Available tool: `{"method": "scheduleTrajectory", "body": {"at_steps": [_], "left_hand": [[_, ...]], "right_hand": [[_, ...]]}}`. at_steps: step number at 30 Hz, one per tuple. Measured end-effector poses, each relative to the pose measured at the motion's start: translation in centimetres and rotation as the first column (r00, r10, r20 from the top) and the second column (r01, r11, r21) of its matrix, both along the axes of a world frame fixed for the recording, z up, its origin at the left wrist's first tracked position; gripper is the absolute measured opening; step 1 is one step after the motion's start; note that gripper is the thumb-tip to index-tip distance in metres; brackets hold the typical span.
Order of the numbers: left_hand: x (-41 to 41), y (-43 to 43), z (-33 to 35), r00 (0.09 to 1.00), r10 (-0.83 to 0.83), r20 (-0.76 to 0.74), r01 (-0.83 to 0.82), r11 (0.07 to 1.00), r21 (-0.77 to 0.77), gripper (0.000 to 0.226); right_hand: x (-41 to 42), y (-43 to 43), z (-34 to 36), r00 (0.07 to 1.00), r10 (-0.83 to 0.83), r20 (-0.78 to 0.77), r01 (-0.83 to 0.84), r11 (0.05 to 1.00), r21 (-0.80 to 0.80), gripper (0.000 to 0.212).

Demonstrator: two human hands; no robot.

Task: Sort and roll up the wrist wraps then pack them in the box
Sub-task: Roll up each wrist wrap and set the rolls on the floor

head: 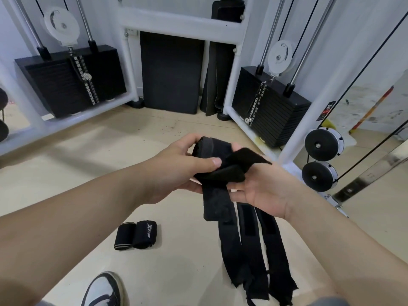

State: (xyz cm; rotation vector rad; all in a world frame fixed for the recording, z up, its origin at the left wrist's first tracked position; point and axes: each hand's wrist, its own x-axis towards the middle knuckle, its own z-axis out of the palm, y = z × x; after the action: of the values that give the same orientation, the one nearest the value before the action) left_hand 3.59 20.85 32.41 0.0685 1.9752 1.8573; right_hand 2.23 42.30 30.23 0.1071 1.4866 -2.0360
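Half-rolled black wrap (209, 149) gripped in the fingers (213, 161)
Its tail hangs down; loose strips (254, 250) lie below, two rolled wraps (135, 235) lower left.

Head view, looking down, close over hands (220, 173).

Left hand (176, 168) grips a partly rolled wrist wrap (212, 149), thumb pressed on the roll. Right hand (265, 191) lies palm up beneath it, fingers mostly hidden. The wrap's tail hangs down. On the floor (176, 261): three flat wraps (271, 250) side by side, and two rolled wraps (135, 235) touching each other.
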Motion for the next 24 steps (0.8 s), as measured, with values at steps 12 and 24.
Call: {"method": "scheduleTrajectory", "body": {"at_steps": [12, 24], "left_hand": [[0.0, 0.5, -0.6, 0.990, 0.068, 0.125, -0.073, 0.997, 0.038, 0.041], [0.0, 0.9, -0.7, 0.988, 0.075, 0.134, -0.071, 0.997, -0.030, 0.055]], "right_hand": [[0.3, -0.7, -0.2, 0.997, -0.077, 0.006, 0.077, 0.996, -0.041, 0.052], [0.2, -1.1, -1.2, 0.981, -0.127, -0.144, 0.132, 0.991, 0.026, 0.068]]}}
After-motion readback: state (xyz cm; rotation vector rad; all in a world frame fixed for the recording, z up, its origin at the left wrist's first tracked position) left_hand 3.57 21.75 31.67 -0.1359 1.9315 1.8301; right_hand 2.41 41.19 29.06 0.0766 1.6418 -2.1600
